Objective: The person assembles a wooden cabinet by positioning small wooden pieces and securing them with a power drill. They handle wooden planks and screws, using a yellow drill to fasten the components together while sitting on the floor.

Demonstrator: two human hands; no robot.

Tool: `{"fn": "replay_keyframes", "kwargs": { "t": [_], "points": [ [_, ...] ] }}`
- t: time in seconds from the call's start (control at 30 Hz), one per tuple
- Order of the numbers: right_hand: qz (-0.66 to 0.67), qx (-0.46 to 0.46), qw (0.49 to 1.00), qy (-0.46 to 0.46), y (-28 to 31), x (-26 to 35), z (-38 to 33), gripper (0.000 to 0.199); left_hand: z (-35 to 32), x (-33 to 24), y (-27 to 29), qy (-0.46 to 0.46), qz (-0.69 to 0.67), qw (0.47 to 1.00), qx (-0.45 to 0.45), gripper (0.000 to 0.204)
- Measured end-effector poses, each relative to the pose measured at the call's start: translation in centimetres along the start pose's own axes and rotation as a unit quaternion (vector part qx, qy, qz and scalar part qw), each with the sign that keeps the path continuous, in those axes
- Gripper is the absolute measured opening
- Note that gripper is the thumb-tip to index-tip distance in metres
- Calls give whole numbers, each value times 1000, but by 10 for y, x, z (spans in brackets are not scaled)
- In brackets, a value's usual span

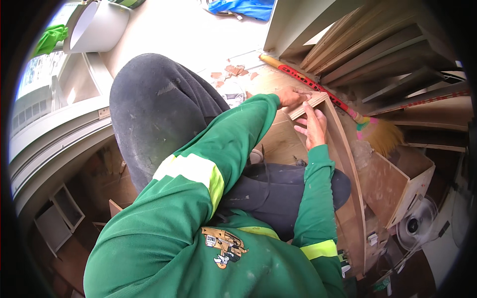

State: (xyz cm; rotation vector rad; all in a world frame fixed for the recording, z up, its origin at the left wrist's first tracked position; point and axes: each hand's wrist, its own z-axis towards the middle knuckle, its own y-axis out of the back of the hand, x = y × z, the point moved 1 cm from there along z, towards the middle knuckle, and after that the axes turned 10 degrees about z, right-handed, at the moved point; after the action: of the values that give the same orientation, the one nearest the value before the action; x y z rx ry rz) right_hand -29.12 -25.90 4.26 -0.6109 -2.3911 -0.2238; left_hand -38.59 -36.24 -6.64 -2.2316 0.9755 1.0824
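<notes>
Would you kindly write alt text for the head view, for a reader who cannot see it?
A person's left hand and right hand meet at the end of a long wooden piece. A red-handled broom lies nearby, and wooden boards are stacked at upper right.

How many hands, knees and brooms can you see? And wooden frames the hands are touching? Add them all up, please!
Left hand, right hand: 2
Left knee, right knee: 2
Broom: 1
Wooden frame: 1
Total: 6
</notes>
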Motion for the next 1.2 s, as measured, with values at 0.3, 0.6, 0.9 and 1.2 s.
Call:
{"fn": "replay_keyframes", "kwargs": {
  "t": [0.3, 0.6, 0.9, 1.2],
  "points": [
    [-50, -5, 998, 39, -12, -12, 18, 72, 47, 19, 12, -83, 299, 950, 32, 49],
    [-26, 17, 999, 10, -4, -4, 25, 68, 38, -9, 19, -13, 195, 976, 99, 50],
    [-52, -6, 998, 38, -7, -8, 27, 55, 33, -4, 18, -3, 182, 977, 111, 50],
    [-127, -37, 981, 140, 4, 1, 0, 50, 27, 1, 10, 40, -74, 996, 8, 39]
  ]
}}
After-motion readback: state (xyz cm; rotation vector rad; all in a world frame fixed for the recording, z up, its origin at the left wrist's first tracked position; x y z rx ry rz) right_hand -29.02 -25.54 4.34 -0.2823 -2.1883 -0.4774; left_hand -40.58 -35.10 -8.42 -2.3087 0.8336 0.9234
